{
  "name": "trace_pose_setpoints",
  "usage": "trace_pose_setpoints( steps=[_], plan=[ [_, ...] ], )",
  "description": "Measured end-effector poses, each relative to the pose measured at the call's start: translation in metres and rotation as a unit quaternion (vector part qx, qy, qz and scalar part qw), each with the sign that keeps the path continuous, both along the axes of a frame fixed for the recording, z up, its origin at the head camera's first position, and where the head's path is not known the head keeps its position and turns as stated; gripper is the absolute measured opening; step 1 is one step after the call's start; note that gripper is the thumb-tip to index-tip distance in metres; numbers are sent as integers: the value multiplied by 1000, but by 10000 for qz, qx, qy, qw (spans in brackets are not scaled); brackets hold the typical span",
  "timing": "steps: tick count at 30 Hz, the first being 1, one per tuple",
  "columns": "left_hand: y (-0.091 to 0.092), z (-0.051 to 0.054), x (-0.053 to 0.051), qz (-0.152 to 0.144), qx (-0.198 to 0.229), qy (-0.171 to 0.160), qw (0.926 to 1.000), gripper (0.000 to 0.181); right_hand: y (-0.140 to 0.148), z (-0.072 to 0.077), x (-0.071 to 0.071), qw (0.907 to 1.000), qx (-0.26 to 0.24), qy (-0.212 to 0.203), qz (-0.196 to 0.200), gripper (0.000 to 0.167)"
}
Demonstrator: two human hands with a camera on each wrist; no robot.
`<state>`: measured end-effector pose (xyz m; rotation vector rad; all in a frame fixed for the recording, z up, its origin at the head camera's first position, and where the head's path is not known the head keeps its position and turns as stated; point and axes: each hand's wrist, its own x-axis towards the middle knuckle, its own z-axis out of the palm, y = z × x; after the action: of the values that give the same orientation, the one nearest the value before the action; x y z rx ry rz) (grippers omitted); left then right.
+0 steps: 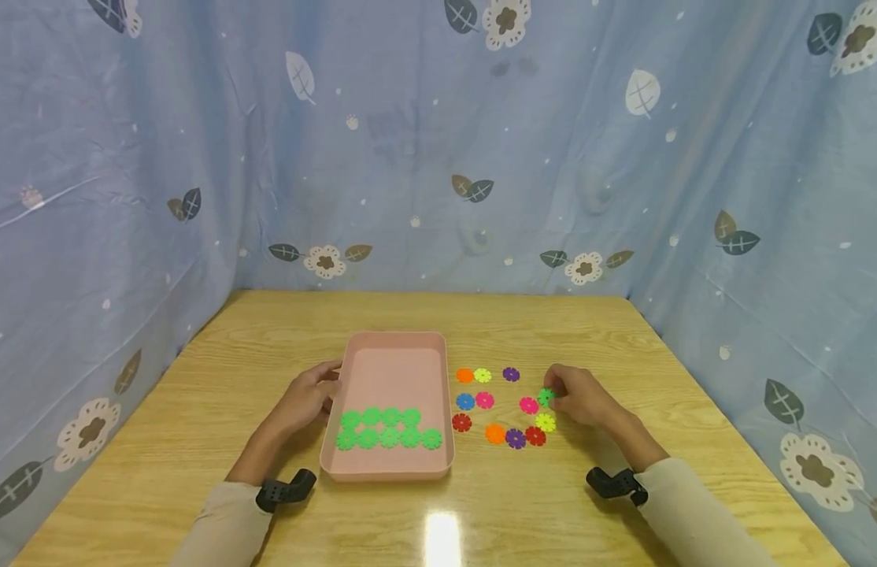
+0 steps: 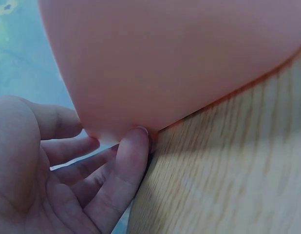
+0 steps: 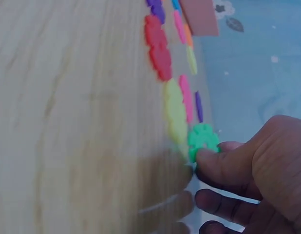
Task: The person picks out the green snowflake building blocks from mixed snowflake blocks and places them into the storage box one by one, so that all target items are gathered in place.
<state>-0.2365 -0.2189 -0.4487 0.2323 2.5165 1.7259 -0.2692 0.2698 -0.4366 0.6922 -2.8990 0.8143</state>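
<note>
A pink tray (image 1: 394, 476) lies on the table, with several green snowflake discs (image 1: 390, 436) inside, lined up in two rows in its near half. My left hand (image 1: 305, 400) rests at the tray's left side. In the left wrist view its thumb (image 2: 132, 155) and fingertips touch the wall of the pink tray (image 2: 175, 58), fingers loosely bent. To the right of the tray, my right hand (image 1: 583, 394) pinches a green snowflake disc (image 1: 545, 397) between thumb and forefinger. That green disc (image 3: 203, 137) stands tilted up by a yellow disc (image 3: 175, 112) in the right wrist view.
Loose discs lie between tray and right hand: orange (image 1: 495, 434), purple (image 1: 515, 439), red (image 1: 535, 435), pink (image 1: 528, 405), blue (image 1: 465, 402) and yellow (image 1: 545, 423) among them. A blue patterned curtain (image 1: 410, 157) hangs around the wooden table (image 1: 523, 504).
</note>
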Motion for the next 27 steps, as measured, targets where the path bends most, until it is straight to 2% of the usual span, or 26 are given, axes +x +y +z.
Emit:
trace_pose_setpoints(
  steps=[7, 17, 27],
  plan=[
    [1, 0, 2, -98, 42, 42, 9999, 53, -6, 4, 1, 9996, -17, 236, 146, 20],
    [1, -1, 0, -50, -50, 55, 10000, 52, -28, 22, -1, 9977, 13, 657, 184, 18],
    [0, -1, 1, -56, -97, 82, 9999, 52, -54, 32, 1, 9976, -402, 483, 294, 12]
  ],
)
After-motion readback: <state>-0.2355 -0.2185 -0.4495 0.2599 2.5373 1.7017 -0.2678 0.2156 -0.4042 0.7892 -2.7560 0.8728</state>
